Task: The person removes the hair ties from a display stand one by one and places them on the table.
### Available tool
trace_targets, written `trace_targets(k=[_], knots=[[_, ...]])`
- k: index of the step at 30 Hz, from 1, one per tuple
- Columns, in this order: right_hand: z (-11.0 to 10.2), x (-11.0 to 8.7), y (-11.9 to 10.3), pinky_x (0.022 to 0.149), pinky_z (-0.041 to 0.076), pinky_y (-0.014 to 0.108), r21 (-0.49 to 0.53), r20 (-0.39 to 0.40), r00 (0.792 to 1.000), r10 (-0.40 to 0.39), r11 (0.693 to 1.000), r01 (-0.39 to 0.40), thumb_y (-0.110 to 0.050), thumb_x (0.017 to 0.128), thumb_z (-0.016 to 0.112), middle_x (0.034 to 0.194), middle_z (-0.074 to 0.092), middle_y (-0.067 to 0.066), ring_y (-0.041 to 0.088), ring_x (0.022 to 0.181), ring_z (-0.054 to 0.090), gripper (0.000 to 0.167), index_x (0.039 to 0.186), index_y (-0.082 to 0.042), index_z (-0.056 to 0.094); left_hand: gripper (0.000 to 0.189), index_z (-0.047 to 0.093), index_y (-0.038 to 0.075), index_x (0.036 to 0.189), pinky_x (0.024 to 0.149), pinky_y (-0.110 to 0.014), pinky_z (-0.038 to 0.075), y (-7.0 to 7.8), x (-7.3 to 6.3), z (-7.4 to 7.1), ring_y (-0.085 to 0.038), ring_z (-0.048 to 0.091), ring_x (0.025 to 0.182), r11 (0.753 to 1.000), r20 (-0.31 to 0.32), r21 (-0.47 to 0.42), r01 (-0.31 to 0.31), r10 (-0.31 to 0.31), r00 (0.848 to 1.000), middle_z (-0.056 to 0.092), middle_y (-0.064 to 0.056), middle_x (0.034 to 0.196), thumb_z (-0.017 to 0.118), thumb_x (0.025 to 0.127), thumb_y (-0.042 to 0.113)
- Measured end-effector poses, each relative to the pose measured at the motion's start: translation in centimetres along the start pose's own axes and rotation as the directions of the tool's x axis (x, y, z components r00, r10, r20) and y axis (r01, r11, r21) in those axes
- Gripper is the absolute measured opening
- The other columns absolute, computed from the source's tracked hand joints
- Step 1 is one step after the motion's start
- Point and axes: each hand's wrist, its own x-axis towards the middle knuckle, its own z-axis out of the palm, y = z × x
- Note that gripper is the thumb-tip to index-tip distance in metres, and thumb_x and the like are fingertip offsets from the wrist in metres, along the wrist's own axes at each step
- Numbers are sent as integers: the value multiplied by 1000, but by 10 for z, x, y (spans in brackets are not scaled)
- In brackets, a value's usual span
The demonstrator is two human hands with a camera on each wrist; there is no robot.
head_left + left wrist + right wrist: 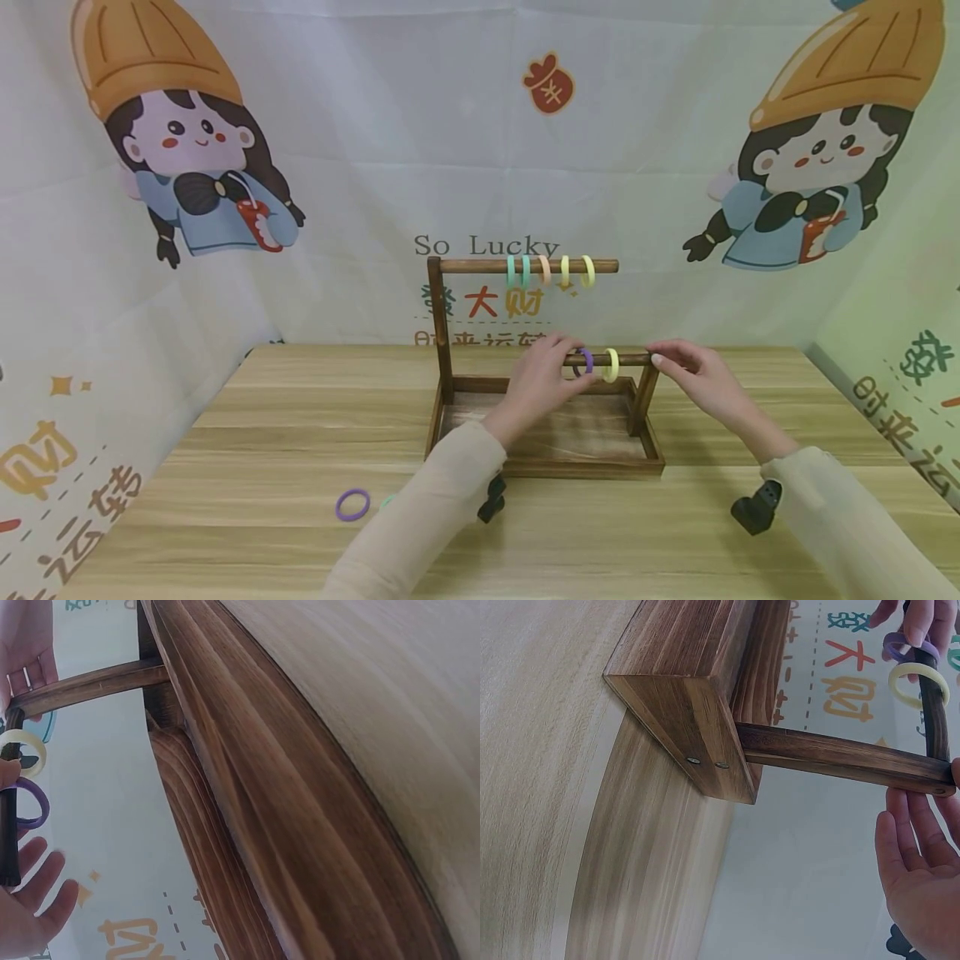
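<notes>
A brown wooden rack (543, 468) has a tray base, a tall upper rod and a shorter lower rod. My left hand (534, 382) is at the inner end of the lower rod, thumb and fingertips pinching a purple ring (588, 362) threaded on it. Beside that ring, toward the post, a pale yellow ring (612, 365) hangs on the same rod. My right hand (705, 383) grips the top of the short post (840, 757), where the lower rod joins it. In the right wrist view its fingers lie along the post's outer side.
On the upper rod (472, 266) hang two mint rings (511, 272), a peach ring (545, 271) and two yellow rings (589, 272). Another purple ring (339, 505) lies on the wooden table (247, 450); a green ring (386, 502) is partly hidden by the left sleeve. A printed cloth hangs behind.
</notes>
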Motion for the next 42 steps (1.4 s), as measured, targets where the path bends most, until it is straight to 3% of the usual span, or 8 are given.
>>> trace_targets(k=[14, 24, 32, 37, 42], knots=[[0, -1, -1, 82, 41, 45, 15, 7, 1000, 10, 1000, -10, -29, 93, 44, 113, 53, 17, 27, 100, 49, 40, 119, 1, 50, 34, 57, 10, 110, 82, -21, 43, -12, -7, -6, -11, 54, 94, 983, -47, -181, -39, 31, 998, 59, 0, 105, 65, 79, 23], [0, -1, -1, 82, 41, 43, 14, 8, 1000, 8, 1000, -8, -28, 94, 44, 113, 54, 16, 26, 100, 49, 39, 119, 1, 50, 37, 56, 8, 114, 79, -23, 44, -21, -14, -18, -11, 55, 89, 957, -28, -291, 1, -10, 1000, 59, -1, 102, 64, 81, 21], [0, -1, -1, 82, 41, 43, 10, 8, 1000, 6, 1000, -6, -28, 94, 44, 114, 54, 16, 26, 99, 49, 39, 120, -1, 51, 41, 52, 6, 118, 77, -28, 47, -30, -18, -19, -13, 56, 86, 926, -17, -375, 31, -40, 999, 58, -2, 101, 64, 82, 20], [0, 0, -2, 82, 41, 44, 18, 8, 1000, 5, 1000, -5, -28, 94, 44, 114, 53, 16, 26, 100, 49, 39, 120, 0, 50, 43, 51, 5, 120, 77, -30, 48, -34, -22, -22, -16, 56, 86, 917, -24, -399, 26, -39, 999, 57, -5, 102, 65, 81, 17], [0, 0, -1, 82, 41, 44, 18, 10, 1000, 9, 1000, -9, -28, 93, 44, 114, 53, 16, 26, 100, 49, 39, 120, 0, 50, 41, 52, 5, 119, 73, -24, 48, -38, -27, -26, -15, 56, 85, 919, -39, -394, 10, -28, 999, 57, -6, 101, 64, 81, 16]])
